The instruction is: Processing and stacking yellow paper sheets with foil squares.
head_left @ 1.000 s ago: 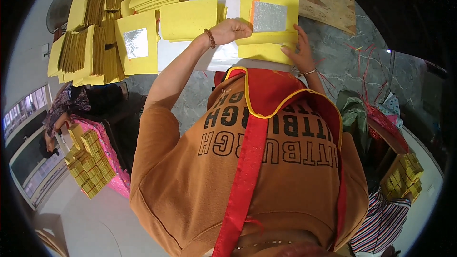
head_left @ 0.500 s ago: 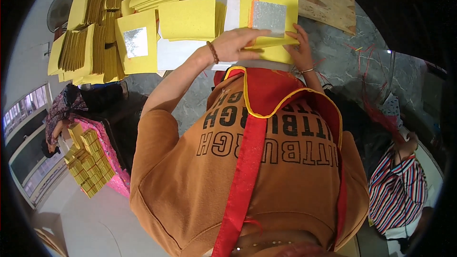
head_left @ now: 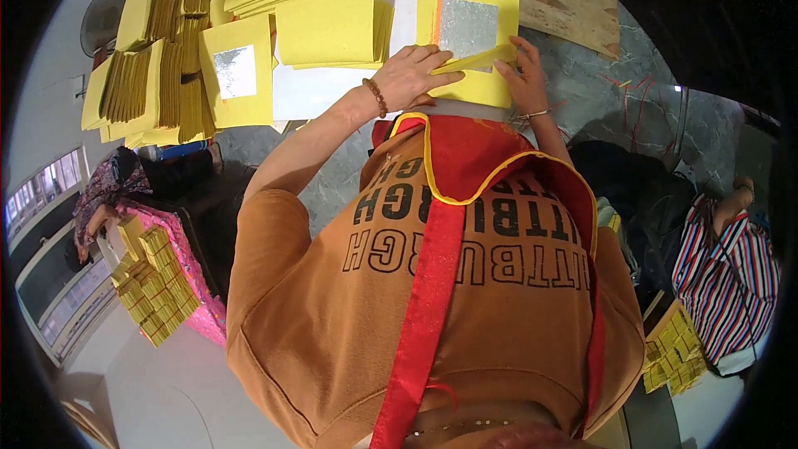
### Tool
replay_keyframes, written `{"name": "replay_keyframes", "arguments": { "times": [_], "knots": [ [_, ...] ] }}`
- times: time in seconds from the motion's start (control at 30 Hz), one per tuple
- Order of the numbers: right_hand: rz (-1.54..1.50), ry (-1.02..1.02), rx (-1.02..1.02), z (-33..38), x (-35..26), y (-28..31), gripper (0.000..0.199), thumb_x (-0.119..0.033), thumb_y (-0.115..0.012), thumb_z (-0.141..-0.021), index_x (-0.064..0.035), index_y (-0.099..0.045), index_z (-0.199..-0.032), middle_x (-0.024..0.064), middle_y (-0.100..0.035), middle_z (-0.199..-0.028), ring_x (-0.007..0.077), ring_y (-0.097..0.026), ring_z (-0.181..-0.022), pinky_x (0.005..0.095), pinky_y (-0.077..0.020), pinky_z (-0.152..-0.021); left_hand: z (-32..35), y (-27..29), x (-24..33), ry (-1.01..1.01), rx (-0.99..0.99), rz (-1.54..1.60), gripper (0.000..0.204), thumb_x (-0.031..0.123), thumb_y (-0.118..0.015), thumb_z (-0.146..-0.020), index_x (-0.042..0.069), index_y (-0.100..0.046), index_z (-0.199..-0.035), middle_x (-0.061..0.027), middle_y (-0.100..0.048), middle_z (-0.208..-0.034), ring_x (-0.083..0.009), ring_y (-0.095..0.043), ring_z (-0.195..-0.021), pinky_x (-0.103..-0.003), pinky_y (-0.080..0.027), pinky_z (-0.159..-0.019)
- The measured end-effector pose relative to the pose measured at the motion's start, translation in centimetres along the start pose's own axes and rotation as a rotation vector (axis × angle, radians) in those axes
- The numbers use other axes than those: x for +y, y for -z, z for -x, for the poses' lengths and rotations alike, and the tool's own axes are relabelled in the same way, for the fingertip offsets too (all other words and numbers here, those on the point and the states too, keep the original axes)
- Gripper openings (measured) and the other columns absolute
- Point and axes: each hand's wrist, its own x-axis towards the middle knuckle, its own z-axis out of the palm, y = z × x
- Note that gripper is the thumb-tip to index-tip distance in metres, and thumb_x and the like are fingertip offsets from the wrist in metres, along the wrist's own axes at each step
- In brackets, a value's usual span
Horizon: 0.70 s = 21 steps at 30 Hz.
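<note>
A yellow paper sheet (head_left: 508,0) with a silver foil square (head_left: 470,23) and an orange strip along the foil's left side lies at the table's front edge. Its near part is turned up in a narrow fold across the foil's lower edge. My left hand (head_left: 407,79) grips the left end of this fold, thumb below and index finger above. At the fold's right end, my right hand (head_left: 525,79) has the paper's corner between thumb and fingers. Left of my hands lies a stack of plain yellow sheets (head_left: 326,31). Beyond it rests another yellow sheet (head_left: 236,34) with a foil square.
Many bundled yellow paper stacks (head_left: 133,87) crowd the table's left side. A wooden board (head_left: 569,4) is at the right. Another person (head_left: 104,191) sits far left by a pink box (head_left: 193,283) of yellow bundles; a person in stripes (head_left: 723,283) is at right.
The fold's right end has lifted, and my left hand has shifted slightly left and down. At right, the striped person has moved outward, revealing yellow bundles.
</note>
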Motion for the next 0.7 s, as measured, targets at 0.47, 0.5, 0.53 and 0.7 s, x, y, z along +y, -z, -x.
{"name": "replay_keyframes", "arguments": {
  "times": [0.47, 0.5, 0.53, 0.7],
  "knots": [
    [-0.236, -0.098, -0.007, 0.6, 0.6, 0.4, 0.035, -0.02, -0.062, -0.08, -0.0039, -0.055, -0.11, 0.0079, -0.042, -0.126, 0.0196, -0.045, -0.11, 0.0329, -0.0413, -0.085, -1.5, 0.7, -3.1, 0.215, 0.324, 0.544, 0.016, 0.016, -0.046, -0.088, 0.004, -0.049, -0.098, -0.017, -0.047, -0.123, -0.0308, -0.053, -0.101, -0.037, -0.045, -0.083],
    [-0.234, -0.097, -0.005, 0.4, 0.7, 0.3, 0.035, -0.02, -0.062, -0.08, -0.0039, -0.055, -0.11, 0.0079, -0.042, -0.126, 0.0196, -0.045, -0.11, 0.0329, -0.0413, -0.085, -1.8, 1.2, -2.6, 0.251, 0.267, 0.615, 0.014, 0.012, -0.044, -0.087, 0.004, -0.044, -0.099, -0.0176, -0.045, -0.124, -0.028, -0.054, -0.102, -0.036, -0.045, -0.083],
    [-0.186, -0.102, 0.02, 0.2, 0.9, 0.1, 0.036, -0.019, -0.062, -0.08, -0.0041, -0.054, -0.112, 0.0076, -0.043, -0.125, 0.0193, -0.046, -0.109, 0.0321, -0.0425, -0.083, -1.8, 1.0, -2.4, 0.248, 0.267, 0.615, 0.014, 0.012, -0.044, -0.087, 0.004, -0.044, -0.099, -0.0176, -0.045, -0.124, -0.028, -0.054, -0.102, -0.036, -0.045, -0.083],
    [-0.218, -0.137, 0.074, 0.0, 1.0, -0.6, 0.037, -0.016, -0.062, -0.081, -0.0036, -0.052, -0.114, 0.0069, -0.045, -0.123, 0.0185, -0.048, -0.105, 0.0289, -0.0437, -0.08, -1.4, 1.4, -1.4, 0.357, 0.522, 1.046, 0.047, 0.015, -0.062, -0.081, 0.003, -0.038, -0.121, -0.0173, -0.044, -0.125, -0.0261, -0.045, -0.116, -0.036, -0.035, -0.099]
  ]
}}
